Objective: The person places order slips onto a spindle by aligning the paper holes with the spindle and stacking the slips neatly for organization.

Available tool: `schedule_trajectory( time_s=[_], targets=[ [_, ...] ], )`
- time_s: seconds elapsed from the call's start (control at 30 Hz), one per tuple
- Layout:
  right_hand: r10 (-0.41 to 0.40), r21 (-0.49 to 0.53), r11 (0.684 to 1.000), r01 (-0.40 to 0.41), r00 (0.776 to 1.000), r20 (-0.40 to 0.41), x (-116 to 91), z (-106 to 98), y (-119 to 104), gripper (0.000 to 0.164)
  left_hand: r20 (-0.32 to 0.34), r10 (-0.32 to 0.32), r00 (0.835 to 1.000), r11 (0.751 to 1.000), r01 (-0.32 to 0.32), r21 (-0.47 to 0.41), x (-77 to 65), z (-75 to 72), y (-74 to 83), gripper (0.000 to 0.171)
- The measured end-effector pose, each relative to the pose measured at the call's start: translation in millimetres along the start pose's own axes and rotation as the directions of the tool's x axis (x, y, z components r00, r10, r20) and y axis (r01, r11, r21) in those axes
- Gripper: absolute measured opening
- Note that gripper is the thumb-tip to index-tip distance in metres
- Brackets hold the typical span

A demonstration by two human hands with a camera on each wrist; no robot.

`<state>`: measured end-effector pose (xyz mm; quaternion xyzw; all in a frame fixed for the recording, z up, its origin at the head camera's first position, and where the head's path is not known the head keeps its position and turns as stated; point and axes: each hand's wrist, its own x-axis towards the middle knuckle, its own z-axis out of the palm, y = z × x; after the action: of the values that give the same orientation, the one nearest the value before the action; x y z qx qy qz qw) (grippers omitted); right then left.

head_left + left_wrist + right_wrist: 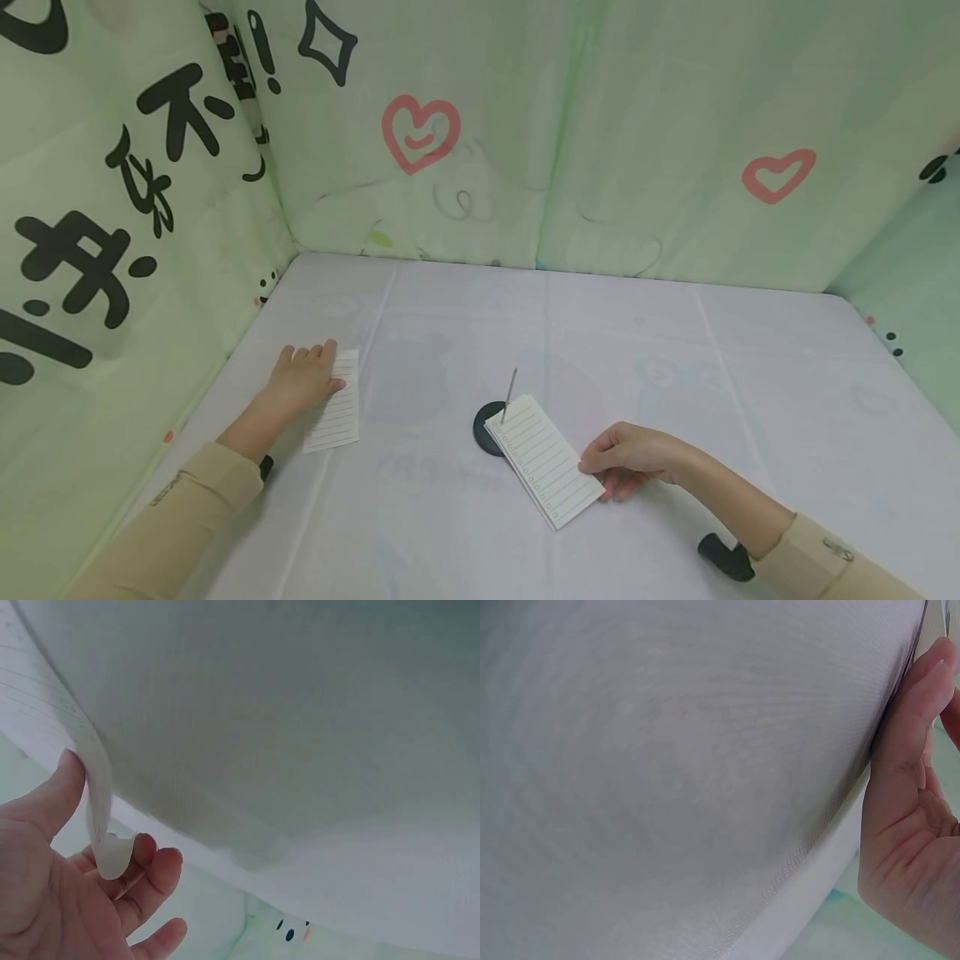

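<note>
On the left side of the table, my left hand (303, 381) holds a lined paper slip (337, 414). In the left wrist view, the slip's curled end (114, 859) lies between the thumb and the fingers. A spike bill holder with a round black base (486, 430) stands near the table's middle, its thin metal spike (511, 390) pointing up. Several lined paper sheets (546, 462) sit slightly fanned at the spike, which passes through their upper left corner. My right hand (626, 458) pinches these sheets at their lower right edge; its fingertips are partly cut off in the right wrist view.
A white cloth (420, 533) with faint printed shapes covers the table. Pale green curtains (637, 108) with hearts and black lettering enclose its back and sides. A black device (726, 557) sits at the right wrist, below the sleeve cuff.
</note>
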<state>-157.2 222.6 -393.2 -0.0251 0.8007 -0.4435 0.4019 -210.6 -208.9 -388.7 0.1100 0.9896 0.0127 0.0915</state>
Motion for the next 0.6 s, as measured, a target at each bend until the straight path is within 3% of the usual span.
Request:
schedule_trajectory(
  time_s=[0.17,0.4,0.6],
  targets=[
    [-0.001,-0.002,1.000,0.001,1.000,-0.001,-0.5,0.3,0.2,0.020,-0.031,0.016,0.999,0.999,-0.015,0.051,-1.6,0.4,1.7,0.055],
    [-0.011,0.010,1.000,0.011,1.000,0.017,-1.1,-0.7,0.8,0.020,-0.088,0.039,0.995,0.987,-0.024,0.160,-2.3,1.5,2.3,0.038],
    [-0.014,0.021,1.000,0.014,1.000,0.026,-1.4,-1.8,0.3,0.020,-0.105,0.049,0.993,0.979,-0.027,0.201,-2.8,2.4,3.1,0.023]
  ],
)
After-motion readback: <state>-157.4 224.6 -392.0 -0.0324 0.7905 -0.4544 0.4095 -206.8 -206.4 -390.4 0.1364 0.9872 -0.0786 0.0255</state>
